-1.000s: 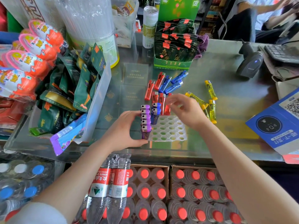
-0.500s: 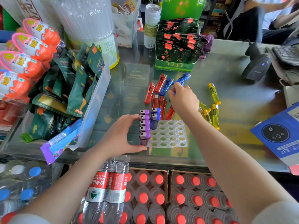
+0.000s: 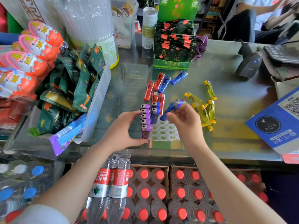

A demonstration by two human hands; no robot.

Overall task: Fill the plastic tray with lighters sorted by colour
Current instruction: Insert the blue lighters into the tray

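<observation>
Cluttered shop counter (image 3: 234, 101): left hand (image 3: 124, 131) steadies tray (image 3: 168, 135); right hand (image 3: 186, 122) fingers pinch blue lighter (image 3: 171, 109).

The tray (image 3: 163, 132) sits near-centre on the counter (image 3: 234, 110), upright lighters (image 3: 145, 117) in its left columns — loose lighters (image 3: 159, 88) lie just beyond it, more (image 3: 205, 109) to its right, the scanner (image 3: 248, 65) far right.
</observation>
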